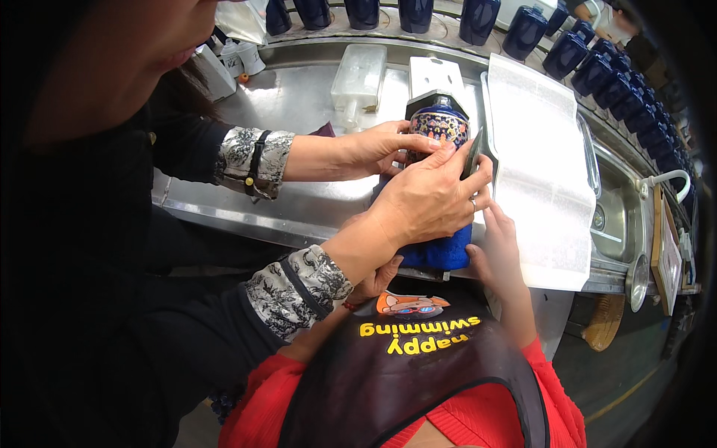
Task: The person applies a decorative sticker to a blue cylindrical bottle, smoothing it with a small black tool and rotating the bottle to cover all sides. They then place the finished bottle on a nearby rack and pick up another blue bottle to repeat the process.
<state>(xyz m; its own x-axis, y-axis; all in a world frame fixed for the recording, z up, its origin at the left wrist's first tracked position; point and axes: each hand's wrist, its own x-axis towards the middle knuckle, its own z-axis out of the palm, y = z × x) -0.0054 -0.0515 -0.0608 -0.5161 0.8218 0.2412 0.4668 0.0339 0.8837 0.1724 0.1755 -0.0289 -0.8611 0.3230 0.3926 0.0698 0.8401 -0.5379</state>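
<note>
A co-worker in dark sleeves with patterned cuffs reaches in from the left, both hands around a dark blue bottle with a colourful patterned band. The co-worker's nearer hand has a ring and lies across the bottle's front. A blue cloth lies below it at the counter's front edge. My right hand is just right of the cloth, thumb and fingers apart, with nothing visible in it. My left hand is left of the cloth, mostly hidden under the co-worker's forearm; I cannot see what it touches.
A white sheet covers the counter on the right, beside a sink with a white tap. A clear plastic container and a white block stand behind. Several dark blue bottles line the far ledge.
</note>
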